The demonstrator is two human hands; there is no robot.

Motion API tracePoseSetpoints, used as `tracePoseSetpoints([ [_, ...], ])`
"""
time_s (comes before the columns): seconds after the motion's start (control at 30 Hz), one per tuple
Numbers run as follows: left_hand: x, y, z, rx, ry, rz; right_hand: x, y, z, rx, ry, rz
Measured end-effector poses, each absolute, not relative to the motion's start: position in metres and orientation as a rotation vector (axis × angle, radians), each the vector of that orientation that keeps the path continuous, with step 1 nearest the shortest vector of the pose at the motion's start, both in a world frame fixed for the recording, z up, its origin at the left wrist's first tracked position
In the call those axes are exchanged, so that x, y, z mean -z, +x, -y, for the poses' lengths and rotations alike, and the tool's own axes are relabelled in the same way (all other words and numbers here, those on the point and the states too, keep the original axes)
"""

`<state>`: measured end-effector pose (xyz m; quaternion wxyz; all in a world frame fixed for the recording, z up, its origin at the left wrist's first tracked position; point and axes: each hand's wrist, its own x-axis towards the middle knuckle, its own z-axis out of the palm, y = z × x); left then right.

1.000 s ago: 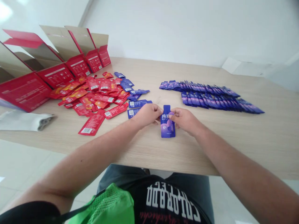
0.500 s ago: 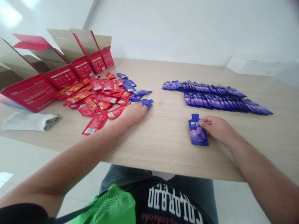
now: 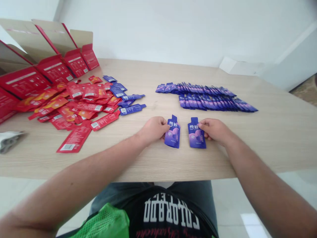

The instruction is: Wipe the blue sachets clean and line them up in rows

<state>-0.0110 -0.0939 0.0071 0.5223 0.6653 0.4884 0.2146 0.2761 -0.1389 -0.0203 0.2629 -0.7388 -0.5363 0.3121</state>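
Observation:
My left hand (image 3: 156,129) pinches the edge of a purple pouch (image 3: 173,133), its printed front facing up. Just to the right, my right hand (image 3: 213,130) grips another purple pouch (image 3: 196,134) by its right edge, also front up. The two pouches stand side by side with a small gap. Beyond them lie two overlapping rows of purple pouches, a back row (image 3: 198,89) and a front row (image 3: 215,103). On the left is a heap of red pouches (image 3: 86,105), with several loose purple pouches (image 3: 132,109) along its right side.
Open red cartons (image 3: 59,71) stand in a line at the back left of the wooden table (image 3: 138,165). A grey cloth (image 3: 10,140) lies at the left edge, and a white box (image 3: 236,66) sits at the back right.
My left hand has come right from the loose purple pouches with one of them in its fingers. My right hand still holds its pouch. The view has shifted to the right.

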Motion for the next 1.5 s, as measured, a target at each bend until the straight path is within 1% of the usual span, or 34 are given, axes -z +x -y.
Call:
tracePoseSetpoints([
  [0.1,0.008,0.02,0.094,-0.478,1.362,-1.054,0.018,0.273,0.135,-0.891,-2.0,1.501],
  [0.17,0.01,0.036,0.092,-0.42,1.353,-1.048,0.016,0.27,0.132,-0.91,-2.006,1.496],
  [0.33,-0.003,0.047,0.085,-0.076,1.774,-1.153,0.013,0.268,0.132,-0.923,-2.035,1.495],
  [0.4,-0.007,0.036,0.077,-0.016,2.04,-1.201,0.012,0.269,0.137,-0.897,-2.048,1.512],
  [0.53,-0.009,-0.012,0.049,-0.206,2.56,-1.468,0.016,0.279,0.149,-0.745,-2.092,1.544],
  [0.67,-0.011,-0.073,0.01,-0.278,2.703,-1.844,0.027,0.291,0.157,-0.657,-2.046,1.519],
  [0.73,-0.011,-0.096,-0.007,-0.194,2.742,-1.944,0.03,0.294,0.159,-0.664,-2.011,1.491],
  [0.87,-0.01,-0.11,-0.026,0.037,2.766,-1.91,0.031,0.293,0.16,-0.676,-2.006,1.469],
  [1.0,-0.008,-0.101,-0.028,0.178,2.841,-1.724,0.028,0.29,0.161,-0.658,-2.029,1.449],
  [1.07,-0.007,-0.097,-0.027,0.215,2.866,-1.712,0.026,0.288,0.161,-0.656,-2.019,1.44],
  [1.2,-0.011,-0.095,-0.021,0.111,2.902,-1.802,0.022,0.284,0.163,-0.684,-1.99,1.432],
  [1.33,-0.026,-0.081,0.003,-0.27,2.819,-1.752,0.019,0.282,0.164,-0.683,-1.982,1.429],
  [1.4,-0.032,-0.067,0.023,-0.443,2.627,-1.638,0.019,0.282,0.164,-0.673,-1.987,1.441],
  [1.5,-0.031,-0.043,0.054,-0.459,2.191,-1.355,0.017,0.282,0.164,-0.663,-1.993,1.456],
])
